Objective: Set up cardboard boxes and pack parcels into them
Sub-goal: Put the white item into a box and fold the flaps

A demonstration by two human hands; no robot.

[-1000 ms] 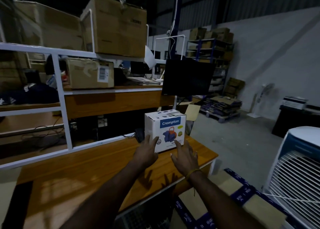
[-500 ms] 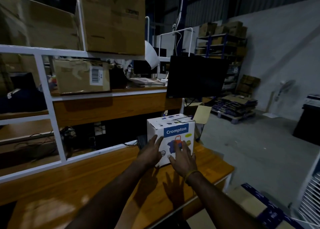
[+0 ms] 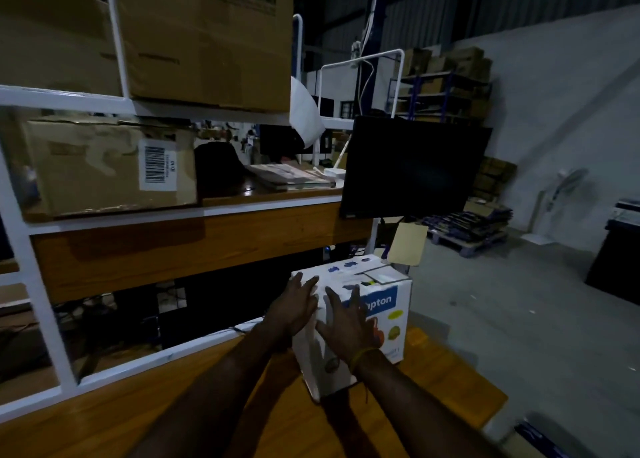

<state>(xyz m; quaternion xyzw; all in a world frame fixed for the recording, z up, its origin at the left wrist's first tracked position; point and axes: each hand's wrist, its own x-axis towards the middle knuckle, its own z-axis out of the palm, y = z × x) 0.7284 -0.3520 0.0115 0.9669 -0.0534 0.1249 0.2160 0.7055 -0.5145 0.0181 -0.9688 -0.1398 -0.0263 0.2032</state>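
Note:
A white parcel box (image 3: 388, 305) with a blue printed label stands upright on the wooden table (image 3: 446, 381), near its right end. My left hand (image 3: 294, 308) lies flat against the box's left face near the top corner, fingers spread. My right hand (image 3: 344, 322) presses on the front face, fingers spread over the label and hiding part of it. A thin band circles my right wrist. Neither hand wraps around the box.
A white metal shelf frame (image 3: 45, 319) rises behind the table, carrying a labelled cardboard box (image 3: 104, 167) and a large box (image 3: 207, 38) above. A dark monitor (image 3: 412, 170) hangs just behind the parcel. Grey floor and a pallet (image 3: 467, 225) lie to the right.
Both hands have moved forward and up onto the parcel box, from its lower front to its left face and front face. The view has moved closer to the shelf.

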